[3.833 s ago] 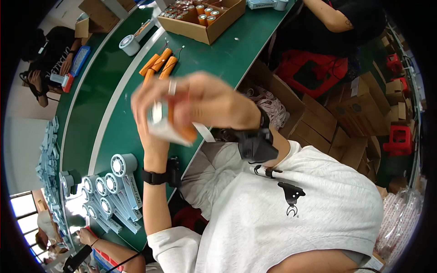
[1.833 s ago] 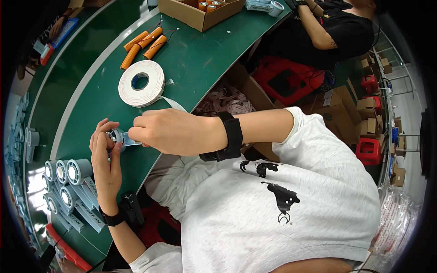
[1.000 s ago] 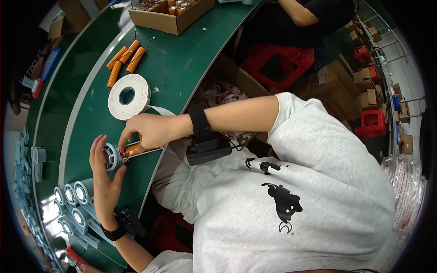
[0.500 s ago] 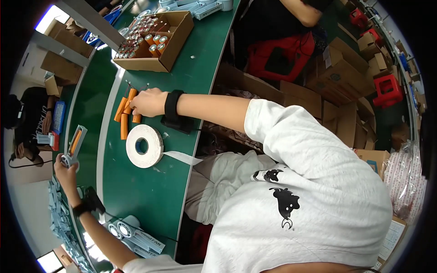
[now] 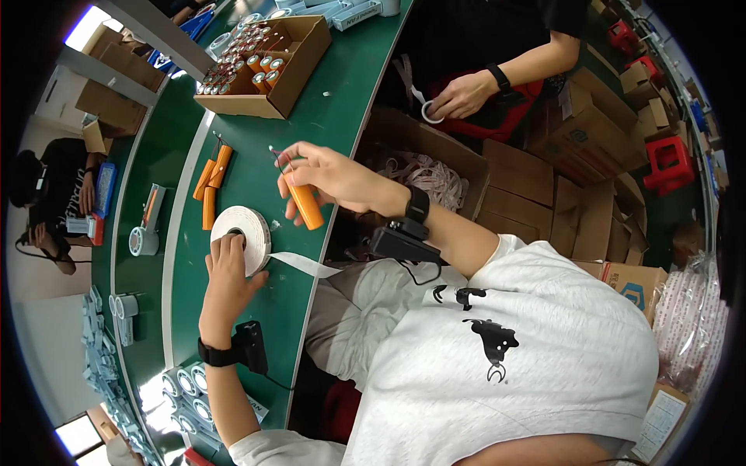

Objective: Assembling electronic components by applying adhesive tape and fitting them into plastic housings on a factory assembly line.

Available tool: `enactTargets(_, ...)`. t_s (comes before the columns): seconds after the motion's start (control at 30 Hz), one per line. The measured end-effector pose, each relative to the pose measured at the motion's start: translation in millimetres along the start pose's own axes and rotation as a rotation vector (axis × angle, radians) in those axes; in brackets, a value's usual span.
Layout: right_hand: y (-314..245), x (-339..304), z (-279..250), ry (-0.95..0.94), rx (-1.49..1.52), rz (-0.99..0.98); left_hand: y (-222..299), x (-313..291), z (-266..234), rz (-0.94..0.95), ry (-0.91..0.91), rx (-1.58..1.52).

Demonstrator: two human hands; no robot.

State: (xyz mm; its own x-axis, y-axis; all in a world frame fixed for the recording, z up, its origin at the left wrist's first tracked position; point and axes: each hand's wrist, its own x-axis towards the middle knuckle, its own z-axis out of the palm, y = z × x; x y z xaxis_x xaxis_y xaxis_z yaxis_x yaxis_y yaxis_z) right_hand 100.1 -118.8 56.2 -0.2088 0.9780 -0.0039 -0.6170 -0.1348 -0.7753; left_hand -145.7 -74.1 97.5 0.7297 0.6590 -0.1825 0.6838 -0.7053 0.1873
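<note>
My right hand (image 5: 332, 180) is closed on an orange battery cell (image 5: 306, 208) with a thin wire at its top, held up over the table's near edge. My left hand (image 5: 225, 281) lies on a roll of white tape (image 5: 255, 223), its fingers at the core hole and its thumb by the outer edge. A loose strip of tape (image 5: 305, 264) runs off the roll toward my lap. Beyond the roll, several more orange battery cells (image 5: 210, 203) lie on the green table. A light-blue handheld fan body (image 5: 144, 233) with an orange cell inside rests farther left.
An open cardboard box (image 5: 291, 97) of wired battery cells stands at the back. More light-blue fan bodies (image 5: 186, 400) sit at the lower left. A co-worker's hand (image 5: 460, 97) holds a white ring at upper right. Cardboard boxes (image 5: 517, 182) fill the floor on the right.
My right hand has lifted one battery cell from the group and drawn it right, toward me. My left hand has let go of the fan body and come to the tape roll. The co-worker's hand has appeared.
</note>
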Motion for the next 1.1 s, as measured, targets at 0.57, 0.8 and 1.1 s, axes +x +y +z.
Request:
enactTargets(0.57, 21, -41, 98, -0.320, -0.654, 0.075, -14, -119, 17, -0.099, 1.229, -0.859)
enactTargets(0.8, 36, -7, 74, -0.162, -0.098, 0.076, 15, -161, 28, -0.148, 1.214, -1.146)
enactTargets(1.1, 56, -11, 115, -0.449, -0.394, -0.177, 68, -130, 58, -0.605, 0.982, -0.506)
